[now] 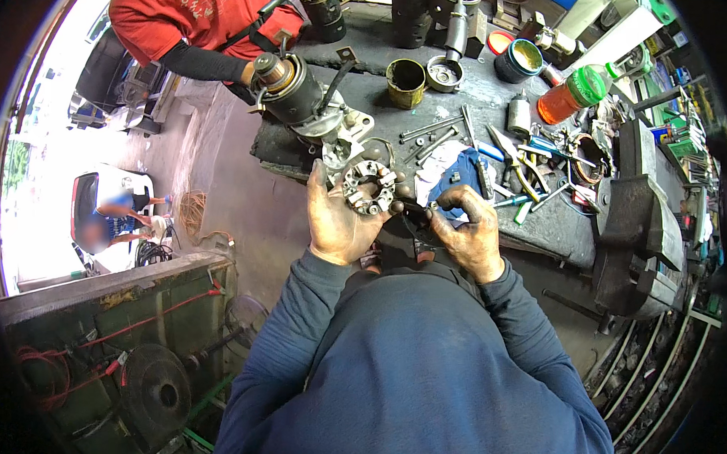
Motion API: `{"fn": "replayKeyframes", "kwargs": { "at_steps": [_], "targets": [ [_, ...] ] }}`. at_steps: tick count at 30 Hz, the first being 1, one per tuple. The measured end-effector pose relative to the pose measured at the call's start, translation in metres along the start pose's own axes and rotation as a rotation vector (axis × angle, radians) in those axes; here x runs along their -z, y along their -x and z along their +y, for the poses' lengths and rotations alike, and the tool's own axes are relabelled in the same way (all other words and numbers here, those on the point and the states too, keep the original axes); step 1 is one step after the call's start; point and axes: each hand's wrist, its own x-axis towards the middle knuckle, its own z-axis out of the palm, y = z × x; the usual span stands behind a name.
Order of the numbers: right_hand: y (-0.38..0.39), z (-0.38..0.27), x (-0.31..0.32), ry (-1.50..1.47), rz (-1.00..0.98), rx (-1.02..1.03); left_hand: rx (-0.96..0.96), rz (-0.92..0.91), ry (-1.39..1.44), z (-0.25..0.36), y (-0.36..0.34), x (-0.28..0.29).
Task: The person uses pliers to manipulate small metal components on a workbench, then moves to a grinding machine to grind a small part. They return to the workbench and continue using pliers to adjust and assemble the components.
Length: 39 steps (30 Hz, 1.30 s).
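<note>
Left hand (341, 220): fingers curled round a ring-shaped metal brush plate (369, 187), held just off the near edge of the tabletop (487, 94).
Right hand (468, 231): fingers closed on a small dark tool (415, 217); its tip meets the plate.
Blue cloth (456, 176): just beyond right hand.
Vise (639, 217): right, crowding the tabletop edge.
Loose bolts (432, 132): mid tabletop.
Orange bottle, green cap (571, 96): far right.
Yellow tin (406, 83): far centre.
Motor housing (295, 89): far left, a second person's hand (250, 73) touching it.
</note>
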Motion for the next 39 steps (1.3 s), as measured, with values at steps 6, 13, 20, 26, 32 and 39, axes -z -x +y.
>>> {"fn": "replayKeyframes", "kwargs": {
  "at_steps": [6, 13, 20, 26, 32, 39],
  "targets": [
    [0.001, 0.008, 0.005, -0.009, -0.008, -0.018, -0.047, 0.153, -0.061, -0.005, 0.000, -0.005],
    [-0.003, 0.021, 0.009, -0.095, -0.026, -0.021, -0.064, 0.102, -0.134, -0.010, -0.001, -0.007],
    [-0.008, 0.035, 0.015, -0.103, -0.069, 0.008, -0.103, 0.178, -0.104, -0.020, -0.004, -0.017],
    [-0.014, 0.041, 0.017, -0.116, -0.102, 0.032, -0.055, 0.058, -0.012, -0.023, -0.002, -0.010],
    [-0.030, 0.024, 0.019, -0.121, -0.132, 0.056, -0.058, 0.002, 0.026, -0.021, 0.003, -0.008],
    [-0.064, 0.000, 0.013, -0.144, -0.139, 0.325, -0.052, 0.013, -0.096, -0.010, 0.015, -0.002]
  ]
}}
